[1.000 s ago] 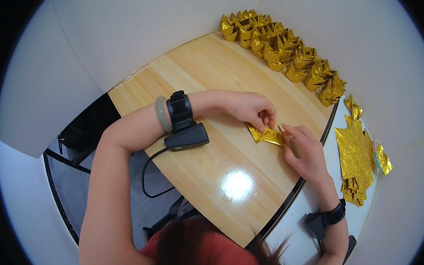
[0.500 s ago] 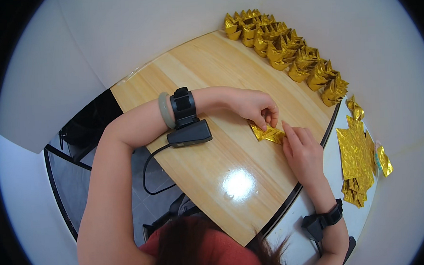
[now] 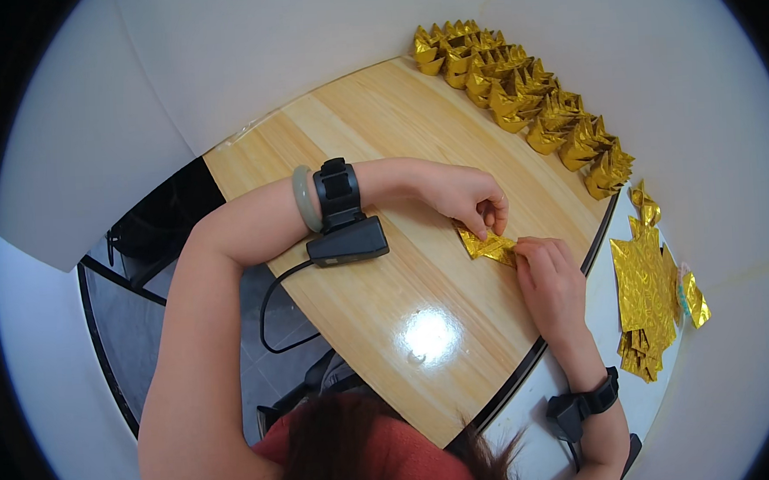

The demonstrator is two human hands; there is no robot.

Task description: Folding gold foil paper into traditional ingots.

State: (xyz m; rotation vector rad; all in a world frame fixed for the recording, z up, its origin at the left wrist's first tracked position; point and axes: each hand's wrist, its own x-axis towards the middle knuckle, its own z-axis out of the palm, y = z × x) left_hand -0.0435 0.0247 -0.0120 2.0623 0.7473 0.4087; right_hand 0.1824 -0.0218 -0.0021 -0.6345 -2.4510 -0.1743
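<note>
the left hand (image 3: 465,197) and the right hand (image 3: 550,276) meet over a gold foil paper (image 3: 486,245) lying on the wooden desk (image 3: 379,145), near its right edge. the left grip is pressed together, fingertips pinching the paper's upper edge; the right grip pinches its lower right end, thumb on top. the paper looks partly folded, a flattish pointed shape whose long axis runs from upper left to lower right, 1 tip showing toward the left hand.

it should handle as very light, thin and slippery, creasing at once and tearing if pulled hard; best held at folded edges and corners, with light pressure.

a row of finished gold folded pieces (image 3: 516,90) lines the desk's far edge. a stack of flat gold sheets (image 3: 644,292) lies on the white surface to the right. each wrist carries a black strapped device (image 3: 341,216), and the left also has a pale bangle (image 3: 302,198).
</note>
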